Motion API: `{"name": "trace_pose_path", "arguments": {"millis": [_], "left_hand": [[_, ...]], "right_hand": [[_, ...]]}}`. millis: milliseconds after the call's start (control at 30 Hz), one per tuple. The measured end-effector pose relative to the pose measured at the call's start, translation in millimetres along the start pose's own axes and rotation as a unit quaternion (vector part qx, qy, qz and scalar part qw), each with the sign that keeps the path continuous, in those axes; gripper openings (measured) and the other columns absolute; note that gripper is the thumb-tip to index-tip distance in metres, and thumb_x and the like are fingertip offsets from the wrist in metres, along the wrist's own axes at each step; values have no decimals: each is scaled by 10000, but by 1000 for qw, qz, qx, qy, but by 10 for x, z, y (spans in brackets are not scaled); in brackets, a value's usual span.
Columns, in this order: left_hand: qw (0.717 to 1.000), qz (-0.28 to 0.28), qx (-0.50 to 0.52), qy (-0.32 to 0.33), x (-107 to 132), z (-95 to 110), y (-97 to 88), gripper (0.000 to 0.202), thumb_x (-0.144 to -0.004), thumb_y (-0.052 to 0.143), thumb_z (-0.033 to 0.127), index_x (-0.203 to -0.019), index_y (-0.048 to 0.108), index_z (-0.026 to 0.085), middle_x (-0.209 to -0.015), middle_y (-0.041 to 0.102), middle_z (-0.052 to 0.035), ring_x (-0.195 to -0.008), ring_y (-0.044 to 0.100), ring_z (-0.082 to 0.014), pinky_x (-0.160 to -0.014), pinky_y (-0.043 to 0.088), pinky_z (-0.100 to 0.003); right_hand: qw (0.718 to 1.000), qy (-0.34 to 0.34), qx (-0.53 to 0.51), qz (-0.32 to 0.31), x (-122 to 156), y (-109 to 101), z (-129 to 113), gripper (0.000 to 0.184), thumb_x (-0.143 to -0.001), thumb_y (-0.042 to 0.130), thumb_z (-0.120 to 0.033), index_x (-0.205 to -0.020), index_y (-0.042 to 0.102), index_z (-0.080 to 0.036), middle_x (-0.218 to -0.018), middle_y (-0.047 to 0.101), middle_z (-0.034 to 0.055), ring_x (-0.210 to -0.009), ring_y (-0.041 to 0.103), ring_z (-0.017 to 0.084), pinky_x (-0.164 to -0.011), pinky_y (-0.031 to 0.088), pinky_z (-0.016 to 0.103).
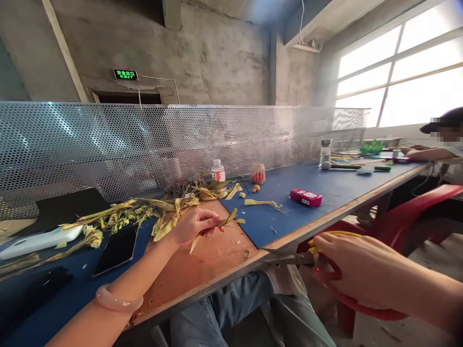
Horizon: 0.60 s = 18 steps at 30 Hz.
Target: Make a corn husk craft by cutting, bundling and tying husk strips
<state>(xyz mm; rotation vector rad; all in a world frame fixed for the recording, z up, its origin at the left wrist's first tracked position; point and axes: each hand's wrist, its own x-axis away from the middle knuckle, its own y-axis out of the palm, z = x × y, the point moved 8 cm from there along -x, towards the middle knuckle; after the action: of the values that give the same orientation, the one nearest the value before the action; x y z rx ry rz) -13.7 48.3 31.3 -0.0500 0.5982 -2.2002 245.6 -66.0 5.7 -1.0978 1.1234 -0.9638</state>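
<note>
The blue table (262,224), with one bare orange-brown patch (195,277), runs along a perforated metal screen (90,144) in a concrete room; a window (390,72) shines at two o'clock. At six o'clock, just below the centre of view, the left hand (197,225) pinches one dry, twisted, yellowish husk (234,218). At four o'clock the right hand (358,267) grips one pair of scissors (289,259). The table carries one jar (258,173) and one red box (306,197).

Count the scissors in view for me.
1: the scissors are in the right hand, beside the table's edge in this view. Others may be hidden under the husks.
</note>
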Motion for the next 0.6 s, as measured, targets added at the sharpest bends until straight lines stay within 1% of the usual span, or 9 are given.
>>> {"name": "trace_pose_path", "arguments": {"millis": [67, 133, 233, 333, 400, 467, 600], "left_hand": [[1000, 9, -1, 2, -8, -3, -2, 382, -812, 563, 471, -720, 670, 116, -490, 473, 26, -452, 369, -57, -448, 241, -202], [1000, 20, -2, 5, -15, -5, -12, 374, -814, 563, 465, -721, 668, 118, -489, 475, 27, -449, 365, -56, -443, 236, -200], [1000, 26, -5, 10, -18, 4, -21, 363, -818, 562, 454, -712, 665, 122, -493, 479, 28, -449, 364, -51, -443, 238, -196], [999, 28, -15, 15, -14, 28, -19, 359, -821, 561, 447, -707, 666, 124, -491, 475, 30, -454, 369, -49, -449, 244, -193], [999, 25, -24, 17, -12, 46, -5, 362, -820, 561, 451, -706, 670, 125, -488, 469, 31, -455, 372, -50, -449, 246, -194], [999, 19, -34, 19, -11, 62, 19, 371, -818, 557, 460, -704, 674, 126, -483, 464, 32, -452, 372, -53, -448, 250, -196], [999, 6, -45, 21, -6, 92, 72, 398, -813, 546, 485, -706, 676, 124, -482, 456, 32, -456, 375, -63, -452, 268, -202]], "right_hand": [[999, 13, 9, 30, 7, -128, -5, 75, -719, 510, -306, -691, 482, -242, -783, 631, 29, -738, 625, 268, -575, 330, 321], [998, 35, -10, 41, 23, -160, -19, 95, -755, 478, -351, -744, 480, -256, -782, 645, 18, -717, 630, 277, -552, 310, 313], [997, 43, -61, 28, 33, -87, -68, 140, -798, 435, -397, -769, 453, -261, -725, 647, 6, -662, 624, 264, -529, 299, 297], [993, 32, -107, 21, 6, -25, -100, 196, -823, 412, -441, -805, 457, -251, -789, 653, 31, -706, 616, 260, -558, 331, 296], [988, 18, -153, 11, -29, 4, -128, 248, -829, 411, -476, -804, 467, -236, -794, 641, 42, -712, 600, 242, -581, 353, 292], [975, -4, -221, -14, -71, 44, -185, 276, -827, 430, -490, -791, 479, -222, -745, 615, 29, -671, 570, 204, -588, 367, 275], [930, -30, -357, -78, -156, 173, -336, 318, -828, 444, -501, -797, 527, -196, -680, 566, -7, -601, 496, 146, -568, 382, 241]]}}
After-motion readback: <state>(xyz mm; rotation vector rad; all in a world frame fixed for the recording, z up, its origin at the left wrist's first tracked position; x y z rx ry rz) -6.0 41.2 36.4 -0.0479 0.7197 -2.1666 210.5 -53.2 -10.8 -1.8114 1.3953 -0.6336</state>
